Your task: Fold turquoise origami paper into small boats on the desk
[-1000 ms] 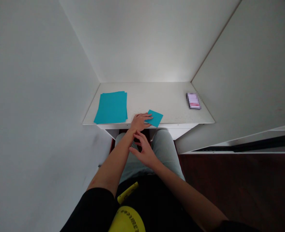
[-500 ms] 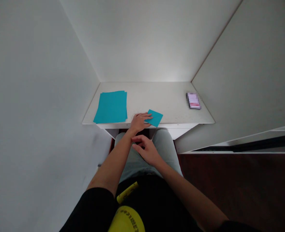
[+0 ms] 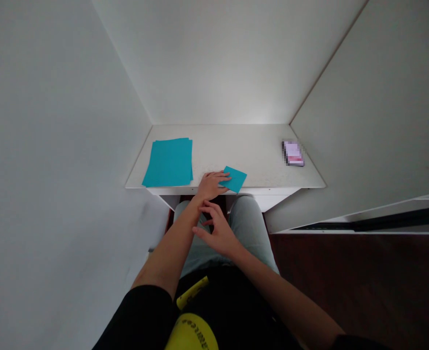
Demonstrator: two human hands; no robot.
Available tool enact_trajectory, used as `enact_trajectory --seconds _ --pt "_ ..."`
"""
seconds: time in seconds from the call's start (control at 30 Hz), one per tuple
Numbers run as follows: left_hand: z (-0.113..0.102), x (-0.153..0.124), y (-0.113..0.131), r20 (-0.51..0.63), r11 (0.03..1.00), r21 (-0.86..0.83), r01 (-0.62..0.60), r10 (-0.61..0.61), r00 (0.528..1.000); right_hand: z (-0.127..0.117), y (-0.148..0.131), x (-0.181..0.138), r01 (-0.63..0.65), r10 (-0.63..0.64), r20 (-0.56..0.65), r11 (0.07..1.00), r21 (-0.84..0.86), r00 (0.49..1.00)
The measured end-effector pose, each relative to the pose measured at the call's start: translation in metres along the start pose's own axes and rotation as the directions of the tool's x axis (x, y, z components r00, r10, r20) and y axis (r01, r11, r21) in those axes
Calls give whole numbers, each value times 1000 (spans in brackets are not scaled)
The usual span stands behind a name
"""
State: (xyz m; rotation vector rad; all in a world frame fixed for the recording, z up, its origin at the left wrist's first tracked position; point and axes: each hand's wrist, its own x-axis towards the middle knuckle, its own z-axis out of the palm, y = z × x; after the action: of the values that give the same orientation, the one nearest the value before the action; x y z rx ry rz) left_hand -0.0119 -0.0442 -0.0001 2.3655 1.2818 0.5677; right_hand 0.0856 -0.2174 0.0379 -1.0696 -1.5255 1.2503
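A small folded teal paper (image 3: 235,178) lies near the front edge of a white desk (image 3: 250,150). My left hand (image 3: 210,184) rests flat on the desk with its fingers stretched onto the paper's left corner. Below the desk edge, over my lap, my right hand (image 3: 217,228) hovers beside my left wrist, fingers spread and slightly curled, holding nothing. A stack of larger teal sheets (image 3: 169,162) lies on the desk's left side.
A phone (image 3: 293,153) lies at the desk's right side near the wall. White walls close in on the left, back and right. Dark wooden floor (image 3: 363,282) shows on the right. A yellow item (image 3: 192,291) sits against my dark shirt.
My right hand's fingers have shifted a little beside my left wrist, curling and then spreading again. My left hand stays on the folded paper.
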Motion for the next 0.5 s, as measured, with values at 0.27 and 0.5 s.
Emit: enact_trajectory --seconds 0.27,0.5 --pt "-1 -1 1 -40 998 -54 20 -23 999 -65 -9 23 5 -4 14 997 -80 1000" --pt "5 9 -13 -67 925 -362 111 -145 987 -171 28 77 169 -303 -324 909 -382 896"
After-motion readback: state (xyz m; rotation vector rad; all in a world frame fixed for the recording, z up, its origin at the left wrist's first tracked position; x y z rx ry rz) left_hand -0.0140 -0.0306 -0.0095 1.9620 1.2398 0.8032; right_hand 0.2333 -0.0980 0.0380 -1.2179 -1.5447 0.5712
